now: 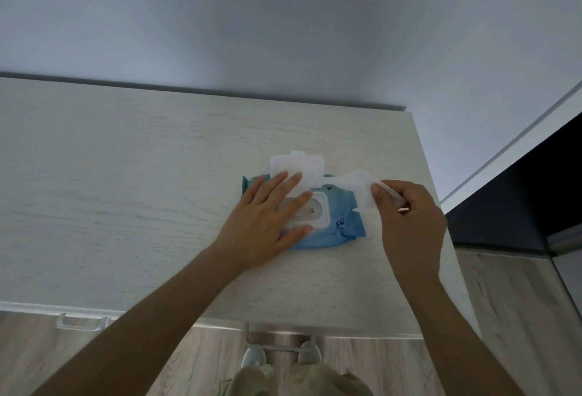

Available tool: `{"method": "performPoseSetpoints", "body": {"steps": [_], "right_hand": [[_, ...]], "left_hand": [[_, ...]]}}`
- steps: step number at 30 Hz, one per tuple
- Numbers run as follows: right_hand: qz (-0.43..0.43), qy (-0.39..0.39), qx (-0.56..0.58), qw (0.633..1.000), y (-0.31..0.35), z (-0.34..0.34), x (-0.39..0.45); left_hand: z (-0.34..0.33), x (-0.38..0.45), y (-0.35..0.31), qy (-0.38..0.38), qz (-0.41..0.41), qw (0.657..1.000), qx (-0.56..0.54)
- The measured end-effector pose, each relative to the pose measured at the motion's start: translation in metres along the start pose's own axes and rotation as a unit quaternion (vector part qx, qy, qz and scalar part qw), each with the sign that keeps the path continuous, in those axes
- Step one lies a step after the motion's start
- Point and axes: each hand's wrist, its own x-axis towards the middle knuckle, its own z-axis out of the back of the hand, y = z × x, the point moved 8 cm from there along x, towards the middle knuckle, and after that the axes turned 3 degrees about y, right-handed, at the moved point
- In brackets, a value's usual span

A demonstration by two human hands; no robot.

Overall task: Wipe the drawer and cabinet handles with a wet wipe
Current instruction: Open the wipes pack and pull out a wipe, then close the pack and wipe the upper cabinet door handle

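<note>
Prob. home: wood dresser [157, 175], laminate floor [504, 301].

Head view — looks steeply down, close over the cabinet top [126, 175].

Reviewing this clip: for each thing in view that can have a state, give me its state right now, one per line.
wipe pack: lying flat on the cabinet top, pinned under a hand.
pack lid: flipped open, away from the person.
wet wipe: pulled out of the pack, hanging crumpled from fingers.
left hand: flat, fingers straight, pressing on the pack.
right hand: pinches the wipe.
left handle: untouched.
middle handle: untouched.
</note>
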Motion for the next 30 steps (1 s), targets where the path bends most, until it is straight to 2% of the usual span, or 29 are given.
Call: {"method": "performPoseSetpoints", "body": {"steps": [7,9,11,13,15,17,22,25,27,30], "right_hand": [[-0.01,0.053,0.02,0.998,-0.004,-0.004,-0.008],[-0.011,0.062,0.024,0.998,-0.006,-0.001,-0.008],[-0.005,0.064,0.028,0.998,-0.008,0.005,-0.009],[0.003,0.064,0.036,0.997,-0.009,0.009,-0.009],[0.014,0.069,0.041,0.997,-0.011,0.014,-0.01],[0.024,0.079,0.031,0.996,-0.015,0.017,-0.01],[0.046,0.075,0.013,0.996,-0.015,0.027,-0.016],[0.124,0.009,-0.014,0.992,0.003,0.043,-0.023],[0.183,-0.005,-0.058,0.981,0.015,0.044,-0.031],[0.188,0.089,-0.14,0.968,0.01,0.017,-0.046]], "left_hand": [[0.005,0.04,0.018,0.042,0.103,0.994,0.02],[0.021,0.033,0.009,-0.016,0.104,0.994,0.009],[0.034,0.017,-0.008,-0.097,0.056,0.994,0.015],[0.031,-0.004,-0.025,-0.128,-0.002,0.992,0.006],[0.016,-0.019,-0.039,-0.099,-0.026,0.995,0.004],[0.002,-0.025,-0.043,-0.056,-0.002,0.998,-0.005],[-0.004,-0.027,-0.039,-0.016,0.03,0.999,-0.02],[-0.008,-0.027,-0.035,0.028,0.041,0.998,0.025],[-0.011,-0.026,-0.027,0.053,0.058,0.996,0.038],[-0.018,-0.029,-0.015,0.086,0.094,0.992,0.024]]}}
